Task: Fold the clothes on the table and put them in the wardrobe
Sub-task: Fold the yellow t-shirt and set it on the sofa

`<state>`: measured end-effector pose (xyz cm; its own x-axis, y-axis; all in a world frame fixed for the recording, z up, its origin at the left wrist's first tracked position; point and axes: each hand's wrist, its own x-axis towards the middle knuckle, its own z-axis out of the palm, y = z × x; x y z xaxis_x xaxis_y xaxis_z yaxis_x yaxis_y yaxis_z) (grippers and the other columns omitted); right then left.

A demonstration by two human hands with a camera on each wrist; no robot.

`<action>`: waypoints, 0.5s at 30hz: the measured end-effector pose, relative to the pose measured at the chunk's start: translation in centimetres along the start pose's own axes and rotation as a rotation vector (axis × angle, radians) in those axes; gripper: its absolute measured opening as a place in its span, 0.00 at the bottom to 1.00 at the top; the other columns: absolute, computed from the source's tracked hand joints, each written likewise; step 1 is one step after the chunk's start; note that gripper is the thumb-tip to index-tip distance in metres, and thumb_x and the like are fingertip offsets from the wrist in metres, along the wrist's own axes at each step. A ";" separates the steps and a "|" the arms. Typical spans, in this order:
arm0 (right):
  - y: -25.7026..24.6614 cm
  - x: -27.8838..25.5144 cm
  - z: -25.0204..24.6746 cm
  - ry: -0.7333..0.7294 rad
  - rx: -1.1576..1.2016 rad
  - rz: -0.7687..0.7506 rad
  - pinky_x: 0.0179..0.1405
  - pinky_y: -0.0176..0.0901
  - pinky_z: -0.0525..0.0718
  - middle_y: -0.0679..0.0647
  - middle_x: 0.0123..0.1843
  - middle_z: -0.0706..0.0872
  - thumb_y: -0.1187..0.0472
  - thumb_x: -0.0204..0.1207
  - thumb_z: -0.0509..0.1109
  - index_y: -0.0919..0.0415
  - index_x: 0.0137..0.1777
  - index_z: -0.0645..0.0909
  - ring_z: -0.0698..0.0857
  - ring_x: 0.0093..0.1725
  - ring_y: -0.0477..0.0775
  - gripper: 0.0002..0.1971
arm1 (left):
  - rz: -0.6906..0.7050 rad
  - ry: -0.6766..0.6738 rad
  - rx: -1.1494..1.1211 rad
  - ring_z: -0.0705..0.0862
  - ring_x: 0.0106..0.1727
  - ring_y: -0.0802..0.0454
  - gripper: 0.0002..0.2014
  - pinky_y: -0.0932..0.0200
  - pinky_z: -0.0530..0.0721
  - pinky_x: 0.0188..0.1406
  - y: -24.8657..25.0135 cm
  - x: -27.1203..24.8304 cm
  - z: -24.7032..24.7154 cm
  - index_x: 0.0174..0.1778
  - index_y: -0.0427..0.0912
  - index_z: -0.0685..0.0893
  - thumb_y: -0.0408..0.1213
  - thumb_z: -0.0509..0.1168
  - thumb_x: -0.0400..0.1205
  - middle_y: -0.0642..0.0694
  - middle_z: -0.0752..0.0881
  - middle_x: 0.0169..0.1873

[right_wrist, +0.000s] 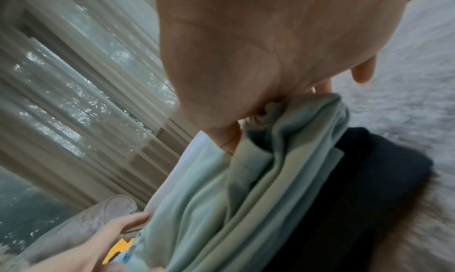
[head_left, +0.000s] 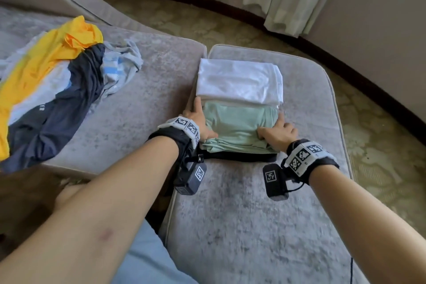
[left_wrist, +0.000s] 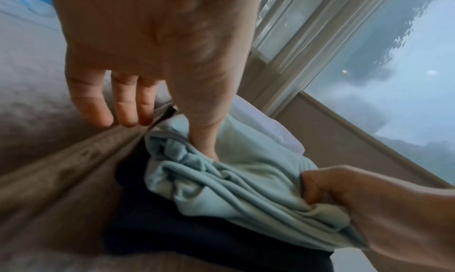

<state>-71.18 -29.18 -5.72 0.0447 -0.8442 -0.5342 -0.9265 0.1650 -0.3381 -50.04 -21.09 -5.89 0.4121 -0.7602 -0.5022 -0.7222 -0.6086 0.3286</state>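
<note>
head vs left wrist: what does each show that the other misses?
Head only: the unfolded pile of yellow, navy and white clothes on the left cushion, and the whole white folded garment.

Left wrist only: the left hand with its thumb pressed into the mint folds.

Both: the mint garment lying on a dark folded one, the right hand gripping its edge.

Dark garment mostly buried under green shirt between hands. Left hand fingertips hidden beside stack. Clothes pile far left of it, cut by edge.
</note>
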 end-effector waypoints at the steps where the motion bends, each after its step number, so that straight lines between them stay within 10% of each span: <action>1: -0.7 -0.3 -0.2 0.042 0.023 0.004 0.81 0.63 0.59 0.65 0.82 0.59 0.51 0.69 0.68 0.51 0.87 0.39 0.57 0.81 0.67 0.51 | 0.003 0.010 -0.012 0.70 0.74 0.32 0.63 0.41 0.71 0.72 -0.4 0.0 -0.4 0.83 0.46 0.34 0.57 0.77 0.70 0.30 0.64 0.77; 6: -5.5 -2.8 -0.8 0.384 0.138 -0.062 0.73 0.62 0.62 0.62 0.74 0.65 0.58 0.64 0.64 0.62 0.78 0.60 0.63 0.75 0.65 0.39 | 0.018 0.086 -0.325 0.77 0.69 0.37 0.44 0.48 0.76 0.64 -1.6 -0.3 -2.5 0.78 0.36 0.56 0.53 0.73 0.76 0.35 0.74 0.71; 9: -9.3 -4.5 -0.5 0.402 0.124 -0.154 0.71 0.60 0.62 0.60 0.68 0.67 0.59 0.66 0.62 0.61 0.69 0.67 0.65 0.71 0.65 0.29 | 0.034 0.179 -0.415 0.80 0.43 0.40 0.08 0.54 0.78 0.43 -2.5 -1.2 -4.5 0.41 0.44 0.74 0.38 0.68 0.80 0.38 0.78 0.44; 15: -19.6 -7.9 2.8 0.193 0.003 -0.316 0.74 0.60 0.66 0.62 0.73 0.69 0.57 0.74 0.61 0.60 0.71 0.72 0.67 0.74 0.67 0.24 | -0.049 0.196 -0.666 0.82 0.38 0.43 0.08 0.52 0.86 0.38 -9.1 -2.5 -9.5 0.36 0.41 0.77 0.30 0.64 0.81 0.39 0.79 0.37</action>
<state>-52.33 -24.25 2.94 0.2568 -0.9344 -0.2468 -0.8770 -0.1181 -0.4657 -39.17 -15.84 -0.02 0.5735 -0.7170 -0.3963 -0.2314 -0.6058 0.7612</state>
